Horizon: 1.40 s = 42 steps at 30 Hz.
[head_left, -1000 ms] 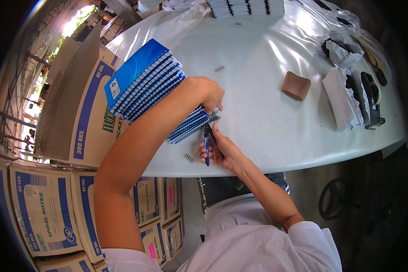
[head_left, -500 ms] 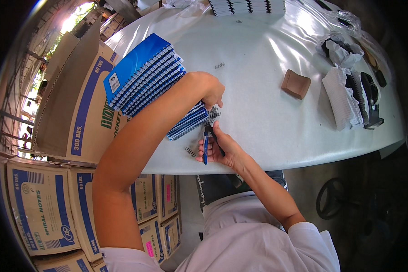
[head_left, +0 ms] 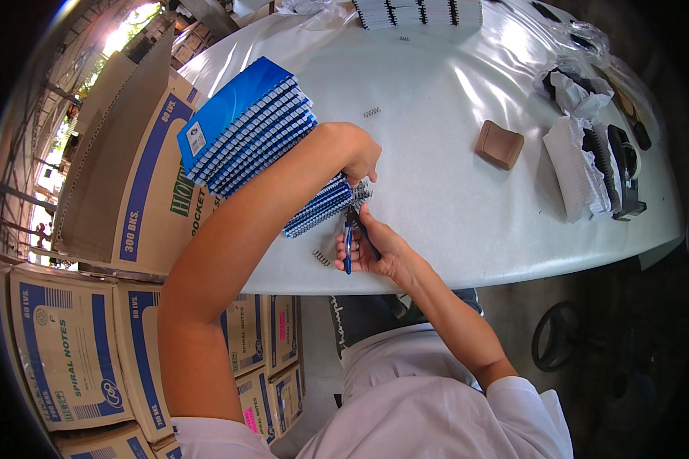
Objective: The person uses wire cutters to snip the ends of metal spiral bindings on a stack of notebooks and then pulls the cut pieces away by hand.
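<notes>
A stack of blue spiral notebooks (head_left: 241,103) lies tilted on the white-covered table, its wire bindings facing right and toward me. More notebook bindings (head_left: 321,205) show under my left forearm. My left hand (head_left: 362,157) is curled down at the near right end of these notebooks, its fingertips mostly hidden. Just below it is a tangle of cut wire coil (head_left: 362,191). In my right hand (head_left: 383,249) is a pair of blue-and-black-handled pliers (head_left: 349,246), jaws up against the coil. A loose coil piece (head_left: 321,258) lies left of the pliers.
More coil bits (head_left: 371,112) lie farther off. A brown block-like holder (head_left: 500,144) and paper-wrapped black coils (head_left: 582,168) sit at right. An open carton (head_left: 142,183) stands left, above stacked cartons (head_left: 69,344). Bound books (head_left: 417,14) lie at the far edge.
Almost nothing differs. Both hands stay at the coil end, and the pliers have shifted only very slightly.
</notes>
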Tool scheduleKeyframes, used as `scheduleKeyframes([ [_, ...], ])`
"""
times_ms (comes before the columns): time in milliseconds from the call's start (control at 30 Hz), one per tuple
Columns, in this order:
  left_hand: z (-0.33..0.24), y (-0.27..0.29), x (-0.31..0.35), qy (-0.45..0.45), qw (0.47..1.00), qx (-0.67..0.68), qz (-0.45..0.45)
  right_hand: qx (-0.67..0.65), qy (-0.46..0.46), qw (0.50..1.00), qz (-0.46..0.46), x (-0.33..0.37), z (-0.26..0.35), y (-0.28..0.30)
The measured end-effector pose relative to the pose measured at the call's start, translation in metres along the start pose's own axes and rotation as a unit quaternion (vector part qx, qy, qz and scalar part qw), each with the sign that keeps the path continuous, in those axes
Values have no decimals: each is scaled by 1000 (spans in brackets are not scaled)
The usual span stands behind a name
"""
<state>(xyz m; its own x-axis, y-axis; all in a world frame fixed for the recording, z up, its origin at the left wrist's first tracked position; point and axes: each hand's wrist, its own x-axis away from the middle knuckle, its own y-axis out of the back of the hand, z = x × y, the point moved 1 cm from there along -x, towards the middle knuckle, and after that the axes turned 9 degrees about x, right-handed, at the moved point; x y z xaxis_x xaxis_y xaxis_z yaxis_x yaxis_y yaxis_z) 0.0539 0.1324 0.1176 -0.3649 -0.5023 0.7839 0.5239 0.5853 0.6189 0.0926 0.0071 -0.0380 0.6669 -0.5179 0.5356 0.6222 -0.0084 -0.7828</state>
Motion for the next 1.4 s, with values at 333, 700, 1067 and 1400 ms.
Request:
scheduleKeyframes([
  [333, -1, 2, 1, 6, 1000, 6, 6, -12, -15, 1000, 6, 4, 3, -4],
  [700, 0, 2, -2, -34, 999, -6, -26, 18, 2, 1000, 20, 10, -2, -4],
  [1067, -10, 15, 29, -45, 991, 51, -119, 709, 268, 361, -542, 114, 55, 39],
  [1400, -25, 11, 35, -1, 985, 13, -171, 725, 356, 177, -562, 89, 48, 68],
])
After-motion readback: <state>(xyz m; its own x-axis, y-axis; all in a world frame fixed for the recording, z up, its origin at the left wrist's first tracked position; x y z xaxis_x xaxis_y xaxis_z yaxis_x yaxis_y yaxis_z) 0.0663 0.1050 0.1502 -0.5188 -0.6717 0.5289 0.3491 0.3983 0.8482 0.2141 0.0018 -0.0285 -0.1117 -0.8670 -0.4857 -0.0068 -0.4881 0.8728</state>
